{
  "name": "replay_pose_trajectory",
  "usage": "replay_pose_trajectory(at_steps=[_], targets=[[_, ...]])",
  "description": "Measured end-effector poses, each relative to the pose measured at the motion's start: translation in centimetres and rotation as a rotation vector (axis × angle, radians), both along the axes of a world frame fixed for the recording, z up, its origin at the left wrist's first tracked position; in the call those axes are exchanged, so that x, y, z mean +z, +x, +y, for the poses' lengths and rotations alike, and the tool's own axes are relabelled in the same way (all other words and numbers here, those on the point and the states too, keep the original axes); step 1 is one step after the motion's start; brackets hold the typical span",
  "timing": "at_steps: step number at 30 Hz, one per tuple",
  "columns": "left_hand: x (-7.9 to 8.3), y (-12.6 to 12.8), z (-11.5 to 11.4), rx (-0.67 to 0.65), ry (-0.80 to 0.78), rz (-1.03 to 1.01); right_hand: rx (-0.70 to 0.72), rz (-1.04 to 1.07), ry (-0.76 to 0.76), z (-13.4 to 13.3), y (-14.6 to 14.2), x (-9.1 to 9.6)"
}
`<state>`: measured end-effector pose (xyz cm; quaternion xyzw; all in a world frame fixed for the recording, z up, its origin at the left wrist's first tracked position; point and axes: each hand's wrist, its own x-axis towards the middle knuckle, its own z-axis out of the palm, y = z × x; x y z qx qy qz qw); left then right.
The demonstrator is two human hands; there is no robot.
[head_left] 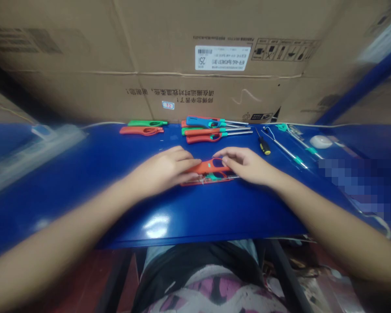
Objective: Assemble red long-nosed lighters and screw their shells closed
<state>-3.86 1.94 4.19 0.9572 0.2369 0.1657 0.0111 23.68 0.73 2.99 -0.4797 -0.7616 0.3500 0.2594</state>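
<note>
Between my two hands is an orange half shell of a gas lighter (203,166), held just above or against the other half. My left hand (169,168) grips its handle end with closed fingers. At its looped end, my right hand (244,164) pinches it between thumb and fingers. Under it on the table lies the lower lighter half (211,178), with green and clear parts and a metal tube inside. Whether the two halves touch is hard to tell.
On the blue table (211,213), several finished-looking lighters (203,138) lie behind my hands. Two handle shells (141,130) are at left. A screwdriver (263,145), metal tubes (289,152) and a white round object (321,141) lie right. A cardboard wall (94,52) stands behind.
</note>
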Motion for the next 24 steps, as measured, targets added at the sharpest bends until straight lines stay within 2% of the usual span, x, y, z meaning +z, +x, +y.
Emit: replay_pose_trajectory(at_steps=[2, 5, 12, 24], targets=[[-0.04, -0.07, 0.05, -0.007, -0.014, 0.017, 0.041, -0.076, 0.143, -0.12, -0.15, -0.24], [-0.10, -0.14, 0.11, -0.032, -0.060, 0.036, 0.146, -0.163, 0.247, -0.31, -0.22, -0.48], [-0.28, -0.14, 0.16, -0.061, -0.112, 0.105, 0.287, -0.304, 0.327, -0.39, 0.02, -0.67], [-0.60, 0.13, -0.10, -0.007, -0.124, 0.106, 0.310, -0.361, 0.374, -0.30, -0.02, -0.99]])
